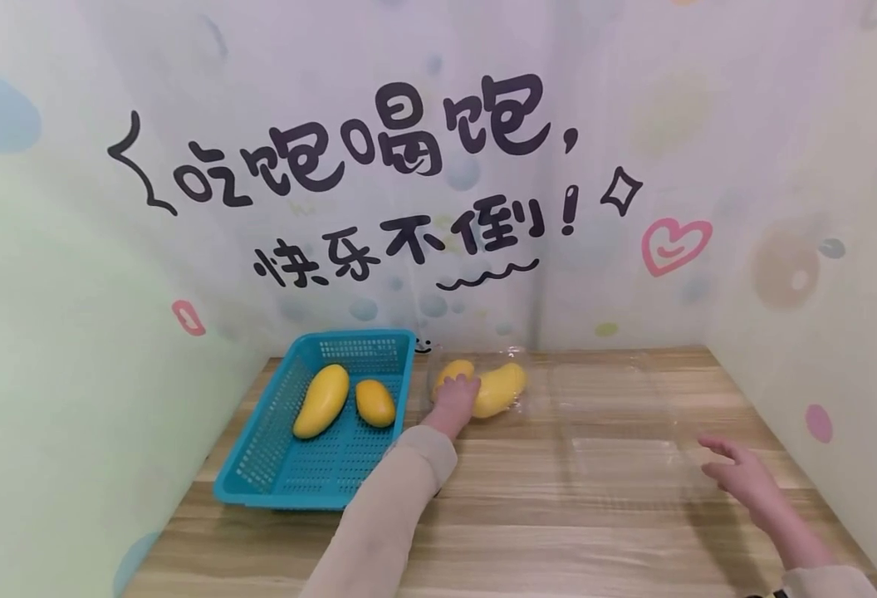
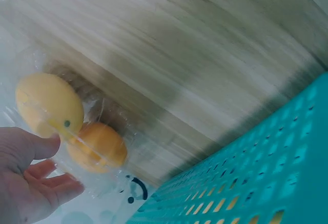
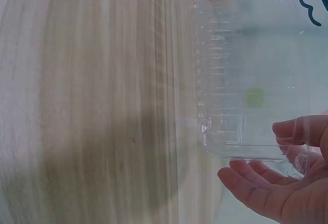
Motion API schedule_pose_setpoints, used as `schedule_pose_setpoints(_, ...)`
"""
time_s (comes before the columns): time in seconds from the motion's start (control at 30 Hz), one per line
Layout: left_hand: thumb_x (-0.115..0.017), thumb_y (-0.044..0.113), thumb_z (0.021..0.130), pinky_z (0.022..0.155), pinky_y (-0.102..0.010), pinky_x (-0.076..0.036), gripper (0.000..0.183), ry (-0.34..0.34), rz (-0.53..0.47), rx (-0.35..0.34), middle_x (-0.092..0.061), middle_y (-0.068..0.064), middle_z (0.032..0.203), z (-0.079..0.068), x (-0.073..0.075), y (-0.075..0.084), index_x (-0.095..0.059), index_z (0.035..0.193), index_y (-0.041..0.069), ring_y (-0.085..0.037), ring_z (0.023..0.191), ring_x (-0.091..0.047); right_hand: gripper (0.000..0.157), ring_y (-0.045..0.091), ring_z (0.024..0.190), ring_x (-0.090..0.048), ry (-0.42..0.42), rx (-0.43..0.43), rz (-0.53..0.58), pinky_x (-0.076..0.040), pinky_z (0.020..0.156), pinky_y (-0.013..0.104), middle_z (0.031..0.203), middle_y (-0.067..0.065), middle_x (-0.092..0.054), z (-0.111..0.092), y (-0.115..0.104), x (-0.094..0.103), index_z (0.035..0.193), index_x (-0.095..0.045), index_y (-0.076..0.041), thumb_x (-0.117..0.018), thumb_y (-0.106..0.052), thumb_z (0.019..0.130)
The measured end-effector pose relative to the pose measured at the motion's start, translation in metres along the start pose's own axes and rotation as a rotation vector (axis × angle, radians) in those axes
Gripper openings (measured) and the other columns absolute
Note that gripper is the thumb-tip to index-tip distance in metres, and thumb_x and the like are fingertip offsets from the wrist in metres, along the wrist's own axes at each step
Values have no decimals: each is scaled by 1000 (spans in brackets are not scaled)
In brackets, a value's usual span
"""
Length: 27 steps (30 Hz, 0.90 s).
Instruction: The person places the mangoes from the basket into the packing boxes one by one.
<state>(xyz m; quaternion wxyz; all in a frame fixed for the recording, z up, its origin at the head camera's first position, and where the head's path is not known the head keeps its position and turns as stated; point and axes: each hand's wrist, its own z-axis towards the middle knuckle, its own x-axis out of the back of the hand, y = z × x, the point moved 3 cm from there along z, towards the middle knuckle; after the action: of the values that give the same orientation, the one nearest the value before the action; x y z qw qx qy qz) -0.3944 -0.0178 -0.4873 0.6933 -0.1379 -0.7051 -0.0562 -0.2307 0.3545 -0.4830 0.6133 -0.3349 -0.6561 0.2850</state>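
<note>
My left hand (image 1: 457, 403) reaches to a clear plastic container (image 1: 528, 370) at the back of the table, which holds an orange-yellow mango (image 2: 97, 147) and a larger yellow mango (image 1: 500, 390). In the left wrist view, its thumb lies along the yellow mango's edge and its fingers spread apart below. My right hand (image 1: 745, 482) is at the right edge of a second clear plastic container (image 1: 621, 473). In the right wrist view, its thumb and fingers are spread on either side of this container's corner (image 3: 302, 165).
A blue perforated basket (image 1: 240, 473) stands at the left with a long yellow mango (image 1: 322, 401) and a smaller orange-yellow mango (image 1: 374, 404) in it. Its right wall is close to the left forearm. The wood-grain table (image 1: 498, 540) meets printed walls behind and at the sides.
</note>
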Motion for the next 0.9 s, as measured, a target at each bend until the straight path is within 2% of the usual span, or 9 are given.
schedule_pose_setpoints(0.1,-58,5,86,76,-41,-48,39,53,8,-18,-55,-10,111,-18,17,1,-52,122,20,-31,100,-53,51,51,110,-41,-18,-14,12,-50,79,41,131,43,-24,-1,1,-1,130,-27,19,-47,-7,90)
schedule_pose_setpoints(0.2,-57,4,86,82,-40,-47,40,83,-12,-13,-53,-11,116,-28,25,1,-52,123,18,-33,105,-51,50,49,110,-44,-36,-40,33,-48,83,47,133,42,-25,-1,1,-2,130,-27,19,-42,-12,94)
schedule_pose_setpoints(0.33,-65,7,80,96,-43,-39,52,125,-36,-13,-47,-10,128,-34,29,0,-49,129,18,-35,115,-45,48,26,97,-55,-34,-78,77,-50,80,42,131,40,-31,2,1,-3,129,-27,19,-37,-14,96)
schedule_pose_setpoints(0.43,-68,9,77,100,-46,-34,54,226,-84,-45,-45,-8,132,-38,33,1,-50,127,15,-33,118,-44,48,3,83,-54,1,-98,132,-50,74,35,128,41,-33,3,4,-3,130,-25,20,-38,-7,93)
schedule_pose_setpoints(0.53,-61,6,80,101,-47,-33,46,346,-181,-83,-45,-9,132,-43,39,1,-52,124,12,-31,119,-44,52,-7,72,-50,39,-107,158,-48,65,27,125,42,-37,4,7,-3,130,-19,20,-41,0,88)
schedule_pose_setpoints(0.63,-55,1,81,101,-46,-33,42,425,-269,-106,-46,-11,132,-48,44,2,-53,122,11,-29,120,-44,53,-4,69,-51,31,-107,166,-47,61,24,116,43,-44,5,12,-5,129,-14,22,-40,1,88)
schedule_pose_setpoints(0.73,-55,-1,78,100,-44,-36,43,475,-361,-127,-49,-13,130,-53,48,3,-54,121,8,-29,118,-47,52,1,68,-52,7,-115,160,-47,58,23,106,39,-51,6,18,-8,128,-12,23,-38,-1,91)
schedule_pose_setpoints(0.83,-56,-3,75,94,-44,-41,42,540,-454,-164,-52,-14,124,-60,50,3,-55,117,4,-30,112,-51,52,6,67,-52,18,-116,105,-47,56,25,100,35,-54,8,20,-12,128,-17,23,-39,-4,90)
schedule_pose_setpoints(0.9,-55,-2,73,90,-42,-43,42,599,-473,-194,-54,-13,120,-63,49,3,-56,115,3,-28,108,-52,53,9,67,-52,32,-108,41,-46,56,25,100,37,-52,10,19,-13,127,-21,22,-41,-4,86)
